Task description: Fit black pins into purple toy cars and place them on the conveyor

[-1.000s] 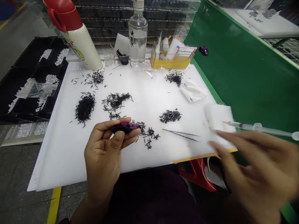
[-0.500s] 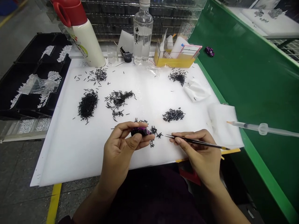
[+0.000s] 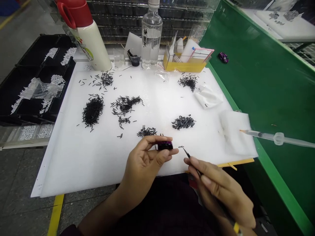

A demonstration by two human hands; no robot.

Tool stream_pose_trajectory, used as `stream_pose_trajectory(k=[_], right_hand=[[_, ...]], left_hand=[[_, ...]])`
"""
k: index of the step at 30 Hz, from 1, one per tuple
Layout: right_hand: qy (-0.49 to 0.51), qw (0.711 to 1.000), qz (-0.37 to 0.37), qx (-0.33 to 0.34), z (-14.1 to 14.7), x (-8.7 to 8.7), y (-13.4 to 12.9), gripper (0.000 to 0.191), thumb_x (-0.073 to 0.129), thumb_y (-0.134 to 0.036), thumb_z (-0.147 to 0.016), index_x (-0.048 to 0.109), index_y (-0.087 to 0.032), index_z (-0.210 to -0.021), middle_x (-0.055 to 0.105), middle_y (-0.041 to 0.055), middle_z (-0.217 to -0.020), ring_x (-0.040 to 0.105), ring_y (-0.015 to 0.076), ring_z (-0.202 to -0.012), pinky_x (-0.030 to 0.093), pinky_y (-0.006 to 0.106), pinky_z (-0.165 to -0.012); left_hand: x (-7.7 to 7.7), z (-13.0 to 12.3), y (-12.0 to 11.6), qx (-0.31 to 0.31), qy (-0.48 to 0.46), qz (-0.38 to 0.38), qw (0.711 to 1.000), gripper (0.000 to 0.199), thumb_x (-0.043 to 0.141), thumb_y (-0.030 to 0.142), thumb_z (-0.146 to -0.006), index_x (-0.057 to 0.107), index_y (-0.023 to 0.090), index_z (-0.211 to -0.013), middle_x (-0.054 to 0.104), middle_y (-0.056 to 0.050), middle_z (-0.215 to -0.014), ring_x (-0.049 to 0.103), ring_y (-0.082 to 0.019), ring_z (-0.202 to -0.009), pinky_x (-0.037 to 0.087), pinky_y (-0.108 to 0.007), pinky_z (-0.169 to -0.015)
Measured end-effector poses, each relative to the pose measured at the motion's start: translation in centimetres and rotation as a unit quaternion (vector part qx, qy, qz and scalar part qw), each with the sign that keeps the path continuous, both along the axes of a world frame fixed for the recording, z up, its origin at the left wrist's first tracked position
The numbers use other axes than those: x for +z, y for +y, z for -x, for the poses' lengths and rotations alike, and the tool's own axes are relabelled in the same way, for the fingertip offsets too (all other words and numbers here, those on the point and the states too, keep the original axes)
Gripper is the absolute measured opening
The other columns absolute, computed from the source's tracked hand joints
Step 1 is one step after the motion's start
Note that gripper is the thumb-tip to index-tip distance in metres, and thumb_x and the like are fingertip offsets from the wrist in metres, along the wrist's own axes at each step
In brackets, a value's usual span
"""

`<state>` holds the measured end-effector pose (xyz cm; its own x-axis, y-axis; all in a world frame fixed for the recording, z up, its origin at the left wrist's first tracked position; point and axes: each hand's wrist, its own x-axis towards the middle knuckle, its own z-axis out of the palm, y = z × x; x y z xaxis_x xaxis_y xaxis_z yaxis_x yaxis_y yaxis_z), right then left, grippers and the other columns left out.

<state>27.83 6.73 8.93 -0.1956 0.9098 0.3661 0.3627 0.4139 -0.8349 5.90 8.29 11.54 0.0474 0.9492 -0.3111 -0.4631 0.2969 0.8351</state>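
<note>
Left hand [image 3: 145,167] and right hand [image 3: 216,186] are apart but close, lower centre of frame. Left hand: fingers and thumb clamped on a small glossy purple toy car [image 3: 165,146], mostly hidden by the fingers, held above the lower middle of the white plastic surface [image 3: 73,170]. Right hand: pinching slim black tweezers [image 3: 188,154], tips pointing up-left, just beside the car, not touching it. Something tiny and dark sits at the tips; too small to tell what.

Nearest pile of short black pins [image 3: 147,132] is just above the left hand. 5 more pin piles are spread across the surface: [image 3: 183,122], [image 3: 125,105], [image 3: 93,109], [image 3: 107,79], [image 3: 188,82].

Right edge: thick white foam pad [image 3: 236,132], with a clear syringe [image 3: 278,138] lying across it, orange tip over the pad. Crumpled white cloth [image 3: 208,96] upper right of the surface. A second purple toy car [image 3: 223,57] sits on the green bench top [image 3: 270,82].

Top of frame: cream-and-red flask [image 3: 88,39], clear glass bottle [image 3: 152,36], yellow-based acrylic organiser [image 3: 184,62]. Upper left: black tray [image 3: 44,65] holding white pieces.
</note>
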Motion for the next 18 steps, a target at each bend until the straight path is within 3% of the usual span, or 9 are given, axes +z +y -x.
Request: stream_pose_trajectory(k=[2,5,8,12,18], right_hand=[[-0.051,0.996,-0.054,0.041,-0.3,0.4,-0.9,0.040,0.062,-0.017,-0.108,0.073,-0.031,-0.144,0.084,0.0053,-0.126,0.085,0.0242,-0.105,0.074,0.029,-0.090],[-0.078,0.990,-0.114,0.018,0.2,0.2,-1.6,0.045,0.059,-0.013,-0.107,0.071,-0.030,-0.147,0.083,0.0054,-0.129,0.085,0.0251,-0.107,0.074,0.032,-0.089],[-0.094,0.984,-0.148,-0.011,0.9,-0.5,-1.7,0.038,0.059,-0.013,-0.107,0.076,-0.030,-0.137,0.083,0.0049,-0.128,0.085,0.0256,-0.104,0.075,0.035,-0.085],[-0.093,0.977,-0.191,0.013,1.4,-1.0,-0.9,0.033,0.062,-0.009,-0.103,0.080,-0.032,-0.117,0.084,0.0008,-0.126,0.086,0.0259,-0.102,0.077,0.037,-0.081],[-0.120,0.968,-0.215,0.046,2.0,1.0,0.0,0.037,0.067,0.004,-0.094,0.077,-0.030,-0.106,0.085,0.0006,-0.120,0.086,0.0276,-0.101,0.077,0.037,-0.075]], left_hand=[[-0.1,-0.4,-0.1,-0.022,-0.012,0.003,1.000,0.017,0.087,0.030,-0.099,0.080,0.025,-0.114,0.083,-0.002,-0.130,0.085,-0.020,-0.111,0.068,-0.021,-0.097],[-0.3,-0.9,-0.4,-0.032,-0.021,0.001,0.999,0.017,0.084,0.031,-0.102,0.079,0.025,-0.117,0.082,-0.003,-0.134,0.083,-0.021,-0.117,0.067,-0.023,-0.101],[-0.3,-1.1,-0.5,-0.033,-0.025,-0.001,0.999,0.015,0.082,0.029,-0.103,0.079,0.024,-0.117,0.082,-0.004,-0.133,0.083,-0.021,-0.117,0.067,-0.023,-0.100],[0.0,-1.2,-0.3,-0.028,-0.025,-0.003,0.999,0.012,0.081,0.027,-0.103,0.079,0.023,-0.115,0.083,-0.004,-0.131,0.084,-0.020,-0.115,0.069,-0.023,-0.097],[0.1,-1.3,-0.3,-0.031,-0.051,-0.005,0.998,0.014,0.083,0.026,-0.102,0.078,0.024,-0.115,0.086,-0.004,-0.121,0.084,-0.023,-0.116,0.070,-0.025,-0.094]])
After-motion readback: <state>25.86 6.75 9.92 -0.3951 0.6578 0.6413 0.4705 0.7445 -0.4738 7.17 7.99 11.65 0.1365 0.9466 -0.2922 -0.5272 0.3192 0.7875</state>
